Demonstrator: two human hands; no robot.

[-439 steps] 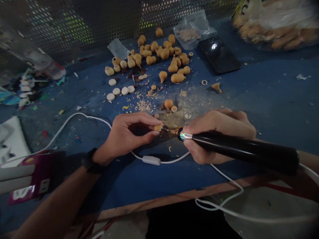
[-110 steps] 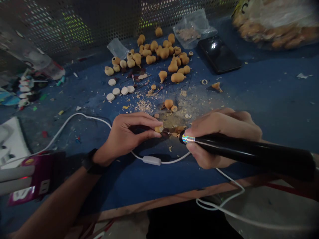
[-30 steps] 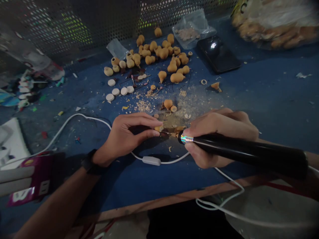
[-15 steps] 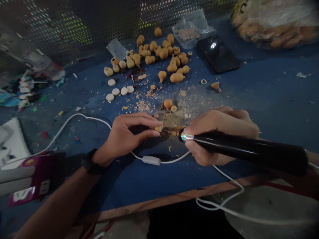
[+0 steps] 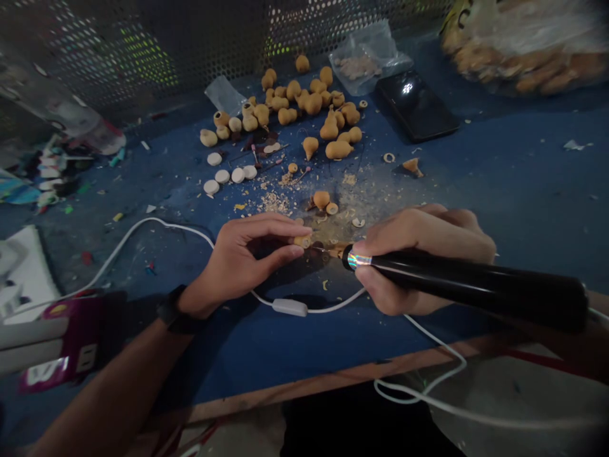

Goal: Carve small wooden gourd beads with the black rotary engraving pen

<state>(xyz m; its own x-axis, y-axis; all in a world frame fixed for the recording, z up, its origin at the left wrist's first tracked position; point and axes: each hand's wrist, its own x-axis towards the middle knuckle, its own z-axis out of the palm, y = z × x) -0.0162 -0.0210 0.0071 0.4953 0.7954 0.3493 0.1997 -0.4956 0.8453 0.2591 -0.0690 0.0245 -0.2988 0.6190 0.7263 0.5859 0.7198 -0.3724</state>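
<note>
Between thumb and fingertips, my left hand [image 5: 252,257] pinches a small tan gourd piece [image 5: 302,241], mostly hidden by the fingers. My right hand [image 5: 419,254] is wrapped round a black rotary tool [image 5: 466,285] with a shiny band near its front. The tool's brass-coloured collet and thin bit [image 5: 328,251] point left and end close to the piece; whether they touch I cannot tell. Just beyond the hands lies an orange-brown gourd [image 5: 321,199] beside a small cut one [image 5: 332,208].
Several small gourds [image 5: 311,103] are heaped at the back, near white discs [image 5: 222,176] and shavings [image 5: 275,203]. A black phone [image 5: 416,105] lies right of them. The white cord with its inline switch [image 5: 290,307] crosses the table's front. A purple box [image 5: 78,336] stands left.
The gourd piece has turned slightly in my left fingers, its pale cut face showing more. My right hand and the rotary tool have barely moved.
</note>
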